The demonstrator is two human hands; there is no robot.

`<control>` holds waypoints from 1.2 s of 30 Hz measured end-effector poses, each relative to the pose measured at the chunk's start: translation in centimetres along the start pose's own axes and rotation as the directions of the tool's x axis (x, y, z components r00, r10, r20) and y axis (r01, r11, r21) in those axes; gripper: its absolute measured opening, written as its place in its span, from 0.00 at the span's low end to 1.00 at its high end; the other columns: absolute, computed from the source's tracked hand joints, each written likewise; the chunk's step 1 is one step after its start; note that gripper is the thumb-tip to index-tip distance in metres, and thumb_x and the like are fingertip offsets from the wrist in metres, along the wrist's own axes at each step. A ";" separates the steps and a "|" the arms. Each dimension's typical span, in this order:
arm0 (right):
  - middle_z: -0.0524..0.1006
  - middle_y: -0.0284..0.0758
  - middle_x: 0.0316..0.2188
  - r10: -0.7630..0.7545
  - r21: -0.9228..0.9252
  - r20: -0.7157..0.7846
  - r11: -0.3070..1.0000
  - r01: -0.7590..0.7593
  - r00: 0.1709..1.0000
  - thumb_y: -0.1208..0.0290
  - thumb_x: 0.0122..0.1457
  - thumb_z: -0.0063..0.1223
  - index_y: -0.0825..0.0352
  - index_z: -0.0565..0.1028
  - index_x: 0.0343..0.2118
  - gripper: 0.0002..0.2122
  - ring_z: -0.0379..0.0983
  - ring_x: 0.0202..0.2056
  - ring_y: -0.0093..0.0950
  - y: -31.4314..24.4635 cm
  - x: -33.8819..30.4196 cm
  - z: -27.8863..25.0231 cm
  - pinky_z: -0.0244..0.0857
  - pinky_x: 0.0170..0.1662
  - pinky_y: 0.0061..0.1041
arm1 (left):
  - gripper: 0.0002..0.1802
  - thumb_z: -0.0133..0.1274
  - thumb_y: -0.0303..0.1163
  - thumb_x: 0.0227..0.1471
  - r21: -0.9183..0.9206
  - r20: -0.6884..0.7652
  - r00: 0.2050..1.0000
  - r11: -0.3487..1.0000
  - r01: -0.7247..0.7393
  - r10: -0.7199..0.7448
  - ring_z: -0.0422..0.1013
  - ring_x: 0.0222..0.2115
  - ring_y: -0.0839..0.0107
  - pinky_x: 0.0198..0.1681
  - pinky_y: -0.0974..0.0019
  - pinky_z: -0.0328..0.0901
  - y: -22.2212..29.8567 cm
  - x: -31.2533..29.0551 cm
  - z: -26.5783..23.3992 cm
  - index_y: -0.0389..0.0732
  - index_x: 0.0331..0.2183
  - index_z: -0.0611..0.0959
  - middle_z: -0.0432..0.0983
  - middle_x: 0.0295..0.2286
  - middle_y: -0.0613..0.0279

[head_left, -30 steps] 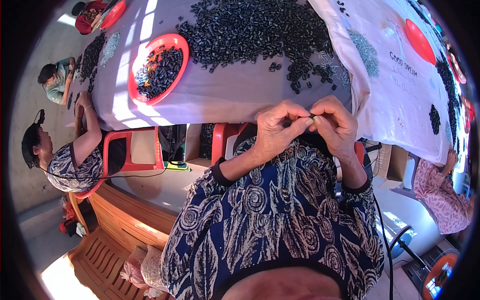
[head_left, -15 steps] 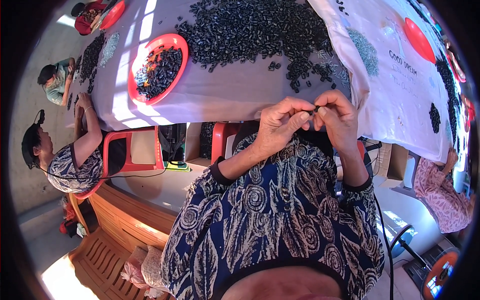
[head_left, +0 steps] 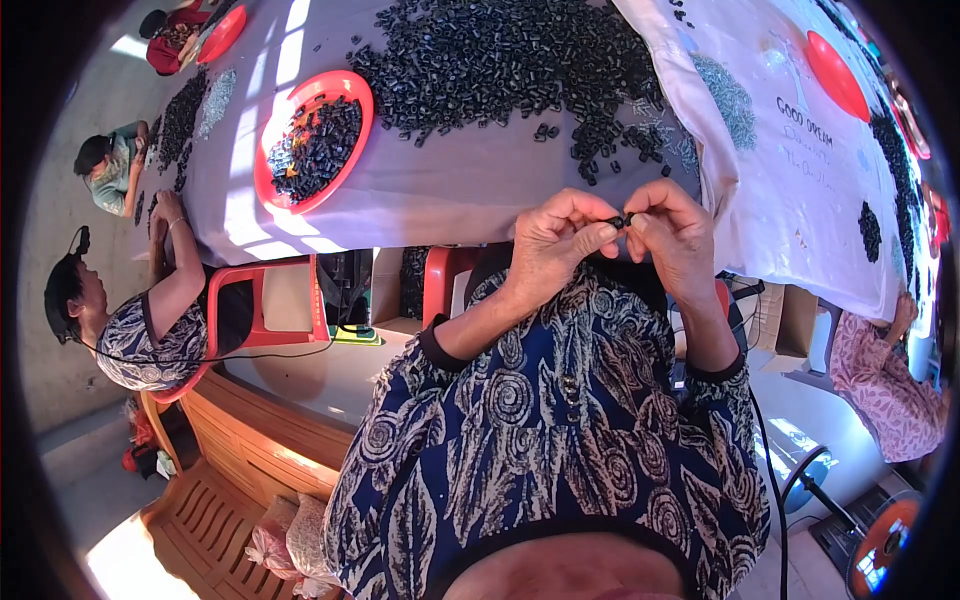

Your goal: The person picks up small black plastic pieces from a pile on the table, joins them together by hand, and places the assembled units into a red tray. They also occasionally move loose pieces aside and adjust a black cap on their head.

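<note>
Just past the table's near edge, both my hands are raised close together. My left hand [head_left: 556,243] pinches a small black plastic piece [head_left: 615,222] between thumb and forefinger. Thumb and forefinger of my right hand [head_left: 674,238] are pressed together against the right end of that piece; whether they grip a separate tiny part is hidden. Beyond my hands a big heap of similar black pieces [head_left: 500,65] spreads over the cloth-covered table [head_left: 440,190]. A red oval tray [head_left: 366,118] at the left holds more of them.
Small clear or silvery parts [head_left: 728,100] lie in a pile at the right, with another pile [head_left: 217,103] far left. A second red tray [head_left: 838,78] stands far right. Co-workers sit along the table's left and right. A red chair [head_left: 265,300] and wooden bench [head_left: 215,500] stand at left.
My hands have shifted very slightly to the left. The black piece shows more plainly between my left fingertips, and my right fingertips meet its end.
</note>
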State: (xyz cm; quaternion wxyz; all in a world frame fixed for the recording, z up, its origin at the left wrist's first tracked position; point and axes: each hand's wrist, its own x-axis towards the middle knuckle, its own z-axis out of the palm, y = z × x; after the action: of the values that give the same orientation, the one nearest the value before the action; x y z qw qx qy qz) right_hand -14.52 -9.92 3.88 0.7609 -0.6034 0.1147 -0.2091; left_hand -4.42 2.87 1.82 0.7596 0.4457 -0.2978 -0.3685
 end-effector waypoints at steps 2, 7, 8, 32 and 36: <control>0.69 0.29 0.22 -0.007 -0.014 -0.014 1.000 0.007 1.000 0.82 0.53 0.45 0.71 0.70 0.31 0.03 0.64 0.19 0.12 -0.2 -0.2 0.1 0.58 0.21 0.11 | 0.07 0.52 0.21 0.49 -0.101 0.021 1.000 0.995 0.017 -0.015 0.72 0.26 0.76 0.31 0.75 0.68 -0.2 0.1 -0.1 0.34 0.34 0.75 0.75 0.28 0.60; 0.69 0.29 0.22 -0.031 0.100 -0.009 0.995 0.031 0.999 0.83 0.53 0.45 0.71 0.69 0.30 0.03 0.63 0.19 0.13 -0.7 -0.1 -0.1 0.59 0.21 0.12 | 0.08 0.51 0.23 0.49 -0.428 0.177 0.983 0.895 0.128 -0.056 0.73 0.27 0.67 0.33 0.66 0.70 -0.5 0.4 -0.6 0.35 0.35 0.75 0.74 0.31 0.52; 0.69 0.29 0.22 -0.029 0.111 -0.009 0.993 0.030 1.000 0.82 0.53 0.45 0.71 0.69 0.30 0.03 0.63 0.19 0.13 -0.7 0.0 -0.2 0.59 0.21 0.12 | 0.08 0.51 0.24 0.49 -0.425 0.175 0.982 0.895 0.134 -0.064 0.73 0.27 0.67 0.33 0.66 0.70 -0.5 0.4 -0.6 0.35 0.35 0.75 0.74 0.31 0.52; 0.70 0.28 0.25 0.021 -0.321 -0.002 0.947 -0.020 1.000 0.81 0.54 0.45 0.71 0.70 0.31 0.03 0.65 0.23 0.11 -1.1 -0.5 0.3 0.58 0.25 0.11 | 0.06 0.51 0.22 0.50 0.046 -0.015 0.999 0.998 0.037 -0.036 0.69 0.22 0.83 0.26 0.80 0.64 -0.3 0.0 0.0 0.35 0.33 0.75 0.74 0.25 0.65; 0.70 0.29 0.24 -0.002 -0.341 0.030 0.940 0.012 1.000 0.79 0.55 0.45 0.71 0.70 0.33 0.04 0.64 0.20 0.12 -1.3 -0.5 0.4 0.59 0.23 0.12 | 0.05 0.51 0.21 0.50 0.082 -0.023 1.000 0.997 0.014 -0.012 0.68 0.22 0.84 0.26 0.81 0.63 -0.4 0.0 0.0 0.35 0.33 0.75 0.74 0.25 0.65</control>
State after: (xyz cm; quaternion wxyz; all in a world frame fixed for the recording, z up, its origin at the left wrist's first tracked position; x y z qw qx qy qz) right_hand -15.01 -9.62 5.22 0.6459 -0.7293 0.1359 -0.1803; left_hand -4.49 2.72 1.47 0.7414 0.4826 -0.3015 -0.3557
